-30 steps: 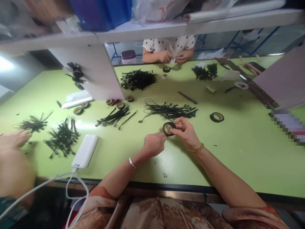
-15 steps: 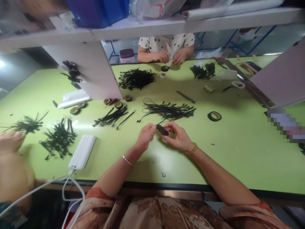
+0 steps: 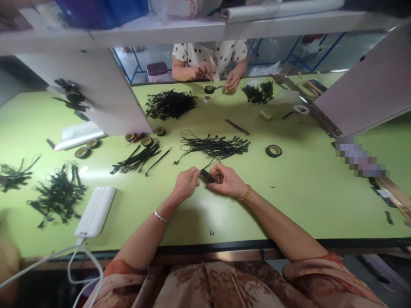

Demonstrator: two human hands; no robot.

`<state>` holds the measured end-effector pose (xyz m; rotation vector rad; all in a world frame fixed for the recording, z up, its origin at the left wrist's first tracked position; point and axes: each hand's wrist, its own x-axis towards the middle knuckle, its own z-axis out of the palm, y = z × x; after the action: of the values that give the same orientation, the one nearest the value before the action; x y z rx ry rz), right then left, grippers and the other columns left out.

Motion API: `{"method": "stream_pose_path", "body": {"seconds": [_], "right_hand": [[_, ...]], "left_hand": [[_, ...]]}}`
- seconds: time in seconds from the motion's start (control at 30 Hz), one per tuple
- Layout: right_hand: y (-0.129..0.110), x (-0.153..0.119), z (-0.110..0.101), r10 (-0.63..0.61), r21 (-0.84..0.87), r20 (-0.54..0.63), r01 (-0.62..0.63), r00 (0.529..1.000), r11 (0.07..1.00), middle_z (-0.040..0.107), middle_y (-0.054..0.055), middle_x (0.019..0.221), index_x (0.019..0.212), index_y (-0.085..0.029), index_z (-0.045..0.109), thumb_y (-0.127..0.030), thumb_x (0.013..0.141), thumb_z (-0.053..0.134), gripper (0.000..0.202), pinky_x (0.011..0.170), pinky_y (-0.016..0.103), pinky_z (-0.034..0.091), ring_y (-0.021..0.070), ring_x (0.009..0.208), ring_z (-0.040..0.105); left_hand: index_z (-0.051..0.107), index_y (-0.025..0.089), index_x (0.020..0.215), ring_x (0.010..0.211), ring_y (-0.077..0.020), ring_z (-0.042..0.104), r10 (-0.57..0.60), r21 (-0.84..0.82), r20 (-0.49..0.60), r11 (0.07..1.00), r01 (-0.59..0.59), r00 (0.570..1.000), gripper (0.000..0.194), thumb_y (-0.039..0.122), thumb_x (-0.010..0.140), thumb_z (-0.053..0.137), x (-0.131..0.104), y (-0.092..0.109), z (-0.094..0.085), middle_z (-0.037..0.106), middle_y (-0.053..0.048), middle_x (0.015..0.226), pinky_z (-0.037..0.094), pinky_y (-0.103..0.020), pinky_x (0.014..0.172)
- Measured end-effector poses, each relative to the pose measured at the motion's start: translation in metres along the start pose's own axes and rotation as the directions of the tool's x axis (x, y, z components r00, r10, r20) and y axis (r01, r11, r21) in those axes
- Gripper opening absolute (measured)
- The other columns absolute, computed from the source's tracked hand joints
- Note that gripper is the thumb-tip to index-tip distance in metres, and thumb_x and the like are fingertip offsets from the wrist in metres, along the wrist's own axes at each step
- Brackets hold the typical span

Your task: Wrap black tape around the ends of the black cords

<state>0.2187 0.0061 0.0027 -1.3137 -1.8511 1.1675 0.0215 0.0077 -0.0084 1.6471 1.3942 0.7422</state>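
Between my hands is a roll of black tape [image 3: 208, 176], seen nearly edge-on. My right hand [image 3: 228, 179] grips it between thumb and fingers. My left hand [image 3: 186, 183] is closed in a pinch at the roll's left end, where a thin black cable [image 3: 212, 162] runs in; the exact pinch point is partly hidden by the fingers. Just beyond my hands lies a bundle of black cables [image 3: 218, 146] with small connectors. Another black tape roll [image 3: 273, 150] lies flat to the right of that bundle.
Across the green table [image 3: 289, 205], a co-worker's hands [image 3: 233, 81] handle tape. More cable piles [image 3: 59, 192], tape rolls [image 3: 147, 141] and a white power bank [image 3: 95, 211] with a cord lie leftward. Overhead is a shelf [image 3: 180, 32]; upright panels [image 3: 105, 94] flank the middle.
The view has shifted to the right. The tape roll has tilted a little between my hands, which keep their hold. The co-worker's hands have moved apart; the arm at far left has drawn back.
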Motion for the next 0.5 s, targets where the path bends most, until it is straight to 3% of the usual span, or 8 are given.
{"method": "stream_pose_path", "body": {"seconds": [0.1,0.23,0.37,0.43,0.5], "right_hand": [[-0.001,0.000,0.001,0.044,0.327,0.070,-0.065,0.997,0.943,0.062,-0.004,0.065,0.086,-0.022,0.046,-0.039,0.064,0.081,0.045,0.046,0.021,0.031,0.0084,0.047,0.044],[-0.005,0.005,0.001,0.152,0.657,0.160,-0.220,0.975,0.721,0.071,0.001,0.075,0.102,-0.022,0.047,-0.061,0.073,0.067,0.053,0.038,0.021,0.028,0.0076,0.036,0.041],[-0.005,0.010,-0.001,0.267,0.753,0.318,-0.414,0.910,0.512,0.065,0.000,0.058,0.116,-0.017,0.056,-0.069,0.083,0.046,0.062,0.036,0.024,0.032,0.0112,0.032,0.043],[-0.002,0.012,-0.001,0.269,0.776,0.347,-0.436,0.899,0.456,0.058,-0.002,0.049,0.111,-0.015,0.063,-0.068,0.085,0.044,0.063,0.037,0.024,0.033,0.0104,0.031,0.038],[0.003,0.013,-0.001,0.284,0.797,0.315,-0.415,0.906,0.440,0.061,-0.001,0.051,0.102,-0.014,0.067,-0.063,0.082,0.053,0.055,0.034,0.022,0.026,0.0073,0.030,0.030]], "left_hand": [[0.052,0.019,0.069,0.049,-0.0104,0.044,-0.004,-0.058,-0.037,0.998,0.002,0.999,0.038,0.041,0.096,0.038,-0.001,0.003,0.002,0.055,0.004,0.052,0.038,-0.023,0.057],[0.049,0.020,0.067,0.049,-0.0102,0.043,0.057,-0.046,-0.080,0.997,-0.061,0.995,0.038,0.042,0.096,0.037,-0.004,0.006,0.001,0.052,0.004,0.051,0.036,-0.023,0.056],[0.052,0.020,0.070,0.051,-0.0105,0.043,0.176,0.085,-0.003,0.981,-0.175,0.984,0.034,0.038,0.095,0.038,-0.008,0.009,-0.001,0.052,0.003,0.054,0.035,-0.023,0.058],[0.055,0.019,0.073,0.054,-0.0107,0.045,0.235,0.123,0.082,0.962,-0.244,0.968,0.032,0.036,0.094,0.039,-0.010,0.011,-0.001,0.057,0.001,0.060,0.036,-0.023,0.059],[0.057,0.019,0.072,0.056,-0.0109,0.046,0.268,0.151,0.174,0.944,-0.295,0.948,0.031,0.035,0.093,0.040,-0.010,0.014,0.000,0.060,0.000,0.065,0.036,-0.023,0.060]]}}
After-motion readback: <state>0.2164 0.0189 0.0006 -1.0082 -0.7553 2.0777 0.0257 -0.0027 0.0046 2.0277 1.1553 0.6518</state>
